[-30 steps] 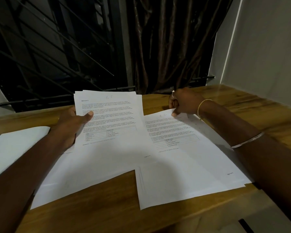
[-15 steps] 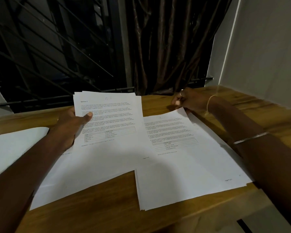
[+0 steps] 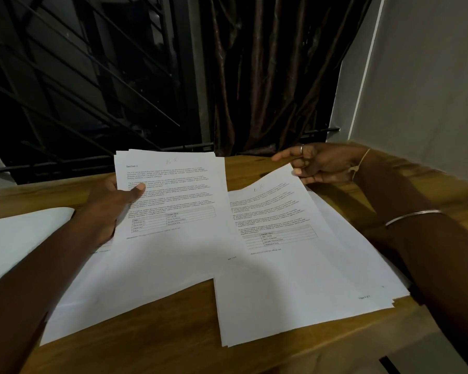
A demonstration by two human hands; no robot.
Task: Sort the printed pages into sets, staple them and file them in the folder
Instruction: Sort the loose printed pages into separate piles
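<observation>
1. Head view: my left hand (image 3: 111, 209) grips a stack (image 3: 173, 195) of printed pages. My thumb presses on top and my other fingers are hidden under it.
2. This stack is tipped up at the far end, above more pages (image 3: 119, 292) that lie flat on the table (image 3: 152, 333).
3. My right hand (image 3: 319, 164) pinches the far corner of one sheet (image 3: 276, 211), with thumb and fingers tight on it.
4. That corner is lifted. The rest of the sheet lies on a pile (image 3: 357, 238) just right of the stack.
5. A white flat thing (image 3: 25, 233) lies at the far left, beside my left arm. I cannot tell if it is the folder.
6. A thin bangle (image 3: 414, 215) sits on my right arm.
7. A dark curtain (image 3: 268, 76) hangs behind the table.
</observation>
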